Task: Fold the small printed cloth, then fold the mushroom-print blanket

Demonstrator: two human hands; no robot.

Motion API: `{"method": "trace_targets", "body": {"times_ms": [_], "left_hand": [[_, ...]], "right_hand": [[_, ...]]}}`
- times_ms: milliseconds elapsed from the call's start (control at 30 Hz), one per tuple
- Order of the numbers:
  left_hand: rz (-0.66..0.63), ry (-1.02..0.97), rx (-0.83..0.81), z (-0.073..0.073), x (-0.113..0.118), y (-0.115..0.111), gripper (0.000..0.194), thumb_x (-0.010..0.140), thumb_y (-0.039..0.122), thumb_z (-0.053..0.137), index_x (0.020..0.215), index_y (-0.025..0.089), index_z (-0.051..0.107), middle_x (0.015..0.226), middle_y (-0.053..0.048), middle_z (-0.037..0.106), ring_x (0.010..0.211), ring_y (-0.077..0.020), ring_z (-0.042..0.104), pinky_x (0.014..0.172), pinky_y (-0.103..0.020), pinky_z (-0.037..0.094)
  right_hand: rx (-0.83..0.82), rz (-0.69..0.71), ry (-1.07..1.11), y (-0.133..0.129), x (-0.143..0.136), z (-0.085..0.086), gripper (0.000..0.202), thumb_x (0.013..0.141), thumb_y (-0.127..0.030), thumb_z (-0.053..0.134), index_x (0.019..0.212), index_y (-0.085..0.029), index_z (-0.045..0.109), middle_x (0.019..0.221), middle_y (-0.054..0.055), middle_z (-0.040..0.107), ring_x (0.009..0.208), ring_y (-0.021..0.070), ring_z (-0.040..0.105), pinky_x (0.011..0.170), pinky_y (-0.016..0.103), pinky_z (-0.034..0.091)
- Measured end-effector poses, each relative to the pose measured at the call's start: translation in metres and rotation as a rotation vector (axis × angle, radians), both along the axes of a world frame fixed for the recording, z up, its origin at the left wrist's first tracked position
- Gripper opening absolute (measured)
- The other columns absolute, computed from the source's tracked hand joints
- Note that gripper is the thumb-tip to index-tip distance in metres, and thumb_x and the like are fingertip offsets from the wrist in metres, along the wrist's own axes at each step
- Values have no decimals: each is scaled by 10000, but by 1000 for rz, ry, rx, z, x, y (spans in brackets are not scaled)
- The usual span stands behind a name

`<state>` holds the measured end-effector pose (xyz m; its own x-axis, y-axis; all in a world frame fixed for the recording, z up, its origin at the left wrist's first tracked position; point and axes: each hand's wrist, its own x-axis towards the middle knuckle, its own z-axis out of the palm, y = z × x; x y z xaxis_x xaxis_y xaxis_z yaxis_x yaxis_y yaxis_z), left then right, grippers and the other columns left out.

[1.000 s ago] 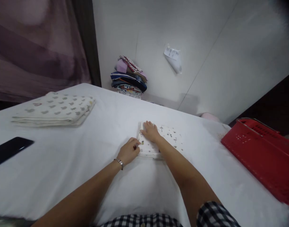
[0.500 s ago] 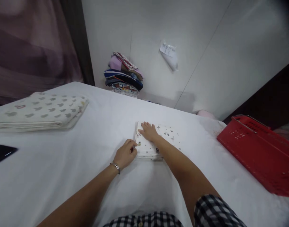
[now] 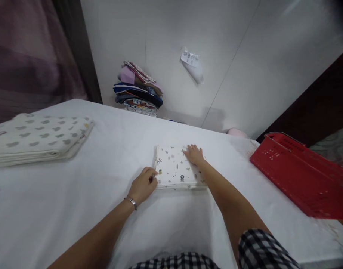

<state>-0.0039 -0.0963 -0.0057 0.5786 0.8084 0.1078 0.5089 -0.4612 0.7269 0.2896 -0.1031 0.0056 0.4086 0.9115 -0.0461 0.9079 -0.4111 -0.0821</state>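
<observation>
A folded white cloth [image 3: 171, 168] printed with small grey and tan figures lies on the white-covered table in front of me. My left hand [image 3: 143, 184], with a bracelet at the wrist, pinches the cloth's left edge near its front corner. Flat on the cloth's upper right part rests my right hand [image 3: 195, 155], its fingers spread. The right forearm hides the cloth's right edge in part. Layered folds show along the front edge.
A thicker folded white cloth [image 3: 45, 136] with grey shapes lies at the left. Beyond the table's far edge is a stack of folded textiles [image 3: 139, 89]. A red plastic basket [image 3: 294, 179] stands at the right. A labelled plastic packet [image 3: 192, 65] is on the pale wall.
My right hand has slid across the cloth from its left side to its right side. My left hand stays at the left edge. The view has shifted slightly to the right.
</observation>
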Motion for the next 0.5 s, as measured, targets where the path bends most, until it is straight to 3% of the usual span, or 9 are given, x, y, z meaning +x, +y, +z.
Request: {"method": "trace_targets", "body": {"times_ms": [167, 333, 433, 500], "left_hand": [[-5, -5, -9, 0, 1, 0, 173, 768, 226, 425, 882, 225, 555, 1020, 16, 531, 666, -97, 532, 649, -252, 420], [-9, -4, 4, -1, 0, 0, 186, 761, 226, 435, 898, 230, 561, 1003, 19, 533, 678, -101, 540, 692, -255, 421], [-11, -13, 4, -2, 0, 0, 184, 757, 222, 437, 893, 227, 559, 1007, 17, 533, 678, -99, 540, 695, -251, 418], [-14, -15, 0, -1, 0, -1, 186, 754, 222, 437, 893, 225, 561, 1008, 14, 532, 672, -99, 535, 687, -249, 417]], "right_hand": [[-4, -37, -17, -7, 11, -17, 595, 910, -535, 181, 1394, -199, 266, 1459, 68, 227, 1342, 239, 148, 1066, 496, 86], [-6, -59, 54, -10, 14, -10, 601, 909, -534, 213, 1402, -193, 254, 1469, 82, 191, 1350, 247, 130, 1069, 490, 103], [92, -169, 164, -28, 23, -5, 584, 902, -473, 309, 1392, -155, 290, 1465, 98, 199, 1351, 247, 134, 1085, 441, 124], [152, -252, 265, -47, 30, -4, 581, 885, -431, 367, 1382, -134, 315, 1446, 109, 250, 1332, 235, 211, 1080, 386, 189]]}}
